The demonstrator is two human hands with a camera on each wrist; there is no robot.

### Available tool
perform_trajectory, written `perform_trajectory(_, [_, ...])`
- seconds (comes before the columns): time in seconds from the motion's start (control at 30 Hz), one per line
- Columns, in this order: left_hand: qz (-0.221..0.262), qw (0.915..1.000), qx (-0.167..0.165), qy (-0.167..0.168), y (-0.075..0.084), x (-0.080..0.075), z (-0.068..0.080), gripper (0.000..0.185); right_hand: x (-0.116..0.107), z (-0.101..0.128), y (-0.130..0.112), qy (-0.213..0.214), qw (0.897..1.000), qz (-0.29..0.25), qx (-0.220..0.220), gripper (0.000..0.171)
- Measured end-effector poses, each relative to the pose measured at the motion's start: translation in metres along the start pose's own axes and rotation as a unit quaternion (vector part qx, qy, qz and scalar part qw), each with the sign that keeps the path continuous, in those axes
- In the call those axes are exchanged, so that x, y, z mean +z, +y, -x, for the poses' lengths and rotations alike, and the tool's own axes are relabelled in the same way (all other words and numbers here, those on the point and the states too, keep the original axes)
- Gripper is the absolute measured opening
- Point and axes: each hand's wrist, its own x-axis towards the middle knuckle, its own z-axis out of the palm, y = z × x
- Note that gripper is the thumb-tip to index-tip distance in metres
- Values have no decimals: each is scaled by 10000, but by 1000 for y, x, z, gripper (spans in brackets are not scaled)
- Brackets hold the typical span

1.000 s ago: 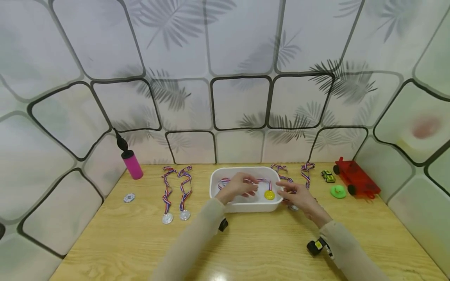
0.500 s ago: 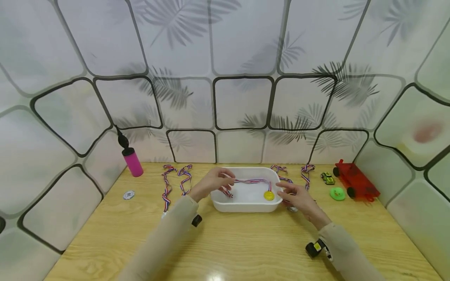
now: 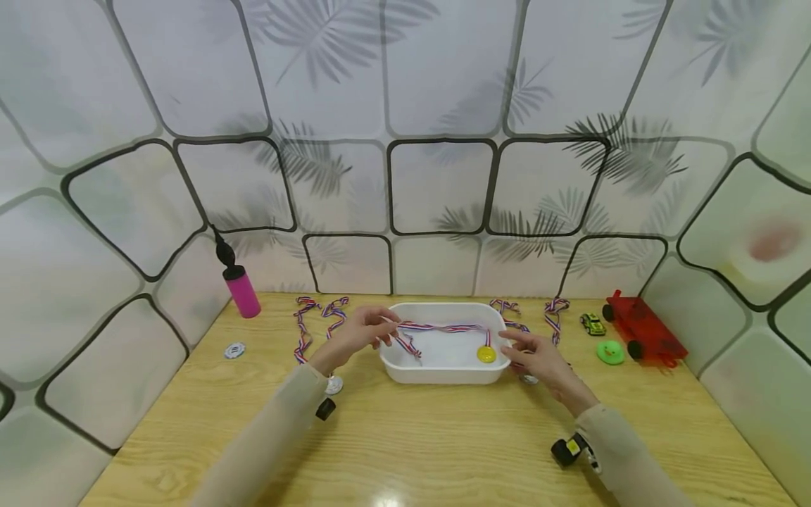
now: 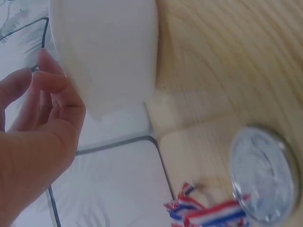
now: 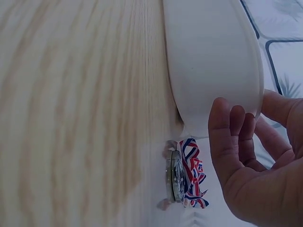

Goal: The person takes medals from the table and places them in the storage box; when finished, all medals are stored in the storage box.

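Your left hand [image 3: 357,332] pinches the striped ribbon [image 3: 443,327] of the gold medal [image 3: 486,354] at the left rim of the white tub [image 3: 443,372]. The ribbon stretches across the tub, and the gold disc lies inside near its right wall. Your right hand [image 3: 538,359] has its fingers loosely curled and holds nothing; the fingertips [image 5: 227,118] touch the tub's right wall. Just below that hand a silver medal [image 5: 174,176] with its ribbon lies on the surface [image 3: 443,436]. Left of the tub lie two more ribboned silver medals [image 3: 334,384]. Farther left stand a pink pump [image 3: 239,287] and a small white disc [image 3: 234,350]. At the right lie a green toy [image 3: 610,351], a small yellow car [image 3: 593,323] and a red truck [image 3: 643,328].
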Motion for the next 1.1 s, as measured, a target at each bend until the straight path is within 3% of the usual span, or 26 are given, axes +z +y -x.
perform_trajectory(0.57, [-690, 9966, -64, -444, -23, -45, 32, 36, 2, 2, 2, -5, 10000, -68, 52, 49])
perform_trajectory(0.8, [-844, 9919, -80, -942, -32, -59, 47, 36, 2, 1, 0, 6, 9999, -62, 81, 49])
perform_trajectory(1.1, [-1458, 9821, -164, -1178, -33, -73, 63, 28, 0, 0, -4, -21, 9999, -76, 98, 48])
